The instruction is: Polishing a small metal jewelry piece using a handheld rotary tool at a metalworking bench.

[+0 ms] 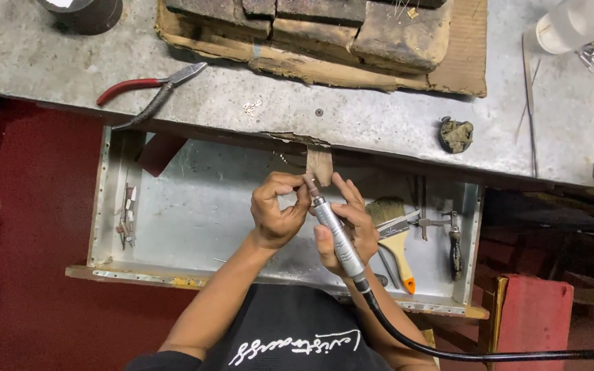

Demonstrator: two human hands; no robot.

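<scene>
A slim metal rotary handpiece (335, 233) is gripped in the right hand (348, 230), right over the open metal-lined drawer (194, 213) and just below a small wooden peg (320, 165) that sticks out from the bench edge. Its tip is pointed up toward the left hand (278, 209), and a black cable (448, 347) is trailed off from its lower end to the right. The right-hand fingers are wrapped tight around the handpiece body, thumb pressed along it. The left-hand fingers are curled in and pinched together at the tool's tip; something tiny might be held there, but it can't really be made out. The drawer is pulled out under a scuffed sheet-metal bench top (379, 110), pretty beat up tbh. In the drawer's right part a brush (393, 227) with an orange-tipped handle, a few small metal tools and a little hammer (454, 240) are laid side by side; some small metal bits are piled along the left wall. On the bench top, red-handled pliers (152, 93) are left near the left end, and worn blocks are stacked on torn cardboard (462, 62) at the back. A dark red floor (29, 227) is seen below on the left.
</scene>
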